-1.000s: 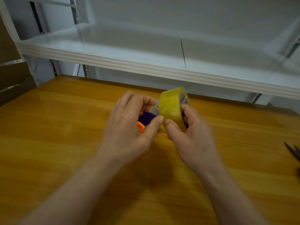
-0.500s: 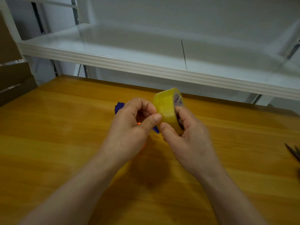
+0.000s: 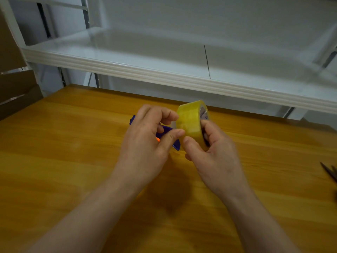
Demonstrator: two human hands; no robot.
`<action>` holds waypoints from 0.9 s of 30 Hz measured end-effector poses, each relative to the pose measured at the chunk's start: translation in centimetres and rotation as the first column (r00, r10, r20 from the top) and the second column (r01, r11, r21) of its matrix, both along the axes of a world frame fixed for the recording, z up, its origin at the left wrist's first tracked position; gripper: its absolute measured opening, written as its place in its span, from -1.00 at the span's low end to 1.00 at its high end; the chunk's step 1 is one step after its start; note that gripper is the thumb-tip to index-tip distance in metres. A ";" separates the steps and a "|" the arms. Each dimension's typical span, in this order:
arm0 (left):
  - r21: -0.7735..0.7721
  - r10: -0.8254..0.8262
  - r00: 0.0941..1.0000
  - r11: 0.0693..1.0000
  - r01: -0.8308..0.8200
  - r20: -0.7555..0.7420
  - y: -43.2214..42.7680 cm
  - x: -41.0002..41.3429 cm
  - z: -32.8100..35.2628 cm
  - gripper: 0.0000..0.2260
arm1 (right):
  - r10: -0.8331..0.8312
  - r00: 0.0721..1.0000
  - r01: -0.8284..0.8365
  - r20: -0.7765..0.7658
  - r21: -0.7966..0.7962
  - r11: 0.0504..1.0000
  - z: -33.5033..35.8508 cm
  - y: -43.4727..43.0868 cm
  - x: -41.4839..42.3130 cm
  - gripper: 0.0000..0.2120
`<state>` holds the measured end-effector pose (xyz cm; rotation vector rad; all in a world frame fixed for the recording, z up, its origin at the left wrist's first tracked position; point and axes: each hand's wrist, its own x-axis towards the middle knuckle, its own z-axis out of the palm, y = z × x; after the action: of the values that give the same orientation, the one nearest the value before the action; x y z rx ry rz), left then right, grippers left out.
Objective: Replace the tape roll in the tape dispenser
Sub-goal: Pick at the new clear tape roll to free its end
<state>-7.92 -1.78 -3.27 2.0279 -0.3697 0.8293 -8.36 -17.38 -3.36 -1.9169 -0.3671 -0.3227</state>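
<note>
A yellowish roll of clear tape [image 3: 190,121] stands on edge above the wooden table [image 3: 73,161], gripped by my right hand [image 3: 209,152] with the thumb on its outer face and fingers at its core. My left hand [image 3: 145,143] holds the blue tape dispenser [image 3: 166,131], which has an orange part [image 3: 158,139], mostly hidden under the fingers. The left thumb and forefinger reach to the roll's left edge, where a thin clear strip seems to sit. Both hands are close together at the table's middle.
A white shelf [image 3: 164,73] runs across behind the table, overhanging its far edge. Dark scissors [image 3: 330,172] lie at the right edge of the table. Brown cardboard [image 3: 16,88] stands at the far left.
The dispenser has turned in my left hand, so its blue end now sticks out left of the fingers. The roll stayed in my right hand, shifting slightly left and tilting.
</note>
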 end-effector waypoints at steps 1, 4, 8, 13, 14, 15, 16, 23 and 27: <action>0.035 0.023 0.999 0.999 -0.024 0.048 0.0 0.0 -0.1 -0.82 | 0.001 1.000 -0.001 0.005 0.011 1.000 -0.1 0.0 0.0 -0.89; 0.076 0.062 0.989 0.994 -0.073 0.132 -0.2 -0.1 -0.2 -0.81 | 0.007 1.000 -0.008 0.011 0.035 0.999 -0.1 0.1 0.0 -0.87; 0.030 0.057 0.994 0.998 -0.060 0.093 -0.1 -0.2 0.1 -0.90 | 0.016 1.000 -0.016 0.007 0.023 1.000 0.1 0.1 -0.1 -0.87; -0.146 -0.042 0.991 0.989 0.023 -0.130 -0.1 -0.3 0.4 -0.91 | 0.013 1.000 -0.012 0.022 -0.038 0.999 0.2 0.0 -0.2 -0.86; -0.165 -0.057 0.986 0.986 0.031 -0.157 -0.1 -0.3 0.4 -0.91 | 0.018 1.000 -0.017 0.023 -0.052 0.998 0.2 0.0 -0.2 -0.85; -0.173 -0.068 0.983 0.984 0.037 -0.173 -0.2 -0.3 0.4 -0.89 | 0.022 0.999 -0.021 0.024 -0.063 0.998 0.3 -0.1 -0.2 -0.85; -0.173 -0.074 0.981 0.984 0.042 -0.179 -0.2 -0.3 0.4 -0.88 | 0.023 0.999 -0.021 0.025 -0.066 0.998 0.3 0.0 -0.3 -0.84; 0.086 0.027 0.999 0.996 -0.029 0.023 -0.4 -0.6 0.1 -0.93 | 0.010 1.000 -0.010 0.004 0.017 1.000 0.7 0.2 -0.5 -0.88; 0.234 0.123 0.980 0.959 -0.158 0.155 -0.8 -0.6 -0.1 -0.91 | 0.018 1.000 -0.018 0.003 0.082 0.996 0.9 0.3 -0.4 -0.83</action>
<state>-8.52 -2.60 -3.34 2.2522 -0.4275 1.0608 -8.76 -17.11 -2.49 -1.8317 -0.3671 -0.3236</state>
